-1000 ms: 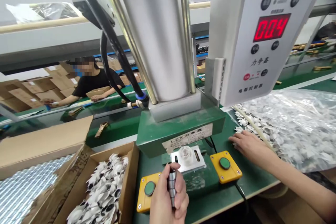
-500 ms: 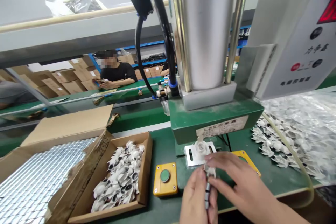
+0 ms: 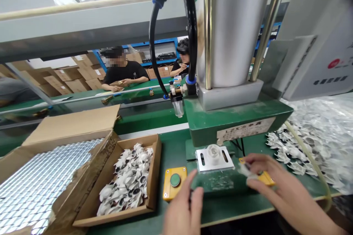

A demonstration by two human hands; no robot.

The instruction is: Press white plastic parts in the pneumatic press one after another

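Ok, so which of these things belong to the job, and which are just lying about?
Job: left hand, right hand, white part, press, white plate, button box, tray of parts, bag of parts.
Lying about: foil sheet, stacked cartons.

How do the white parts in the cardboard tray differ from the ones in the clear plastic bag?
The white parts in the cardboard tray sit left of the press, while the white parts in the clear plastic bag lie right of it. The tray's pieces show dark round centres; the bag's look paler. The tray's heap is compact, the bag's spreads wider. Both are jumbled white pieces.
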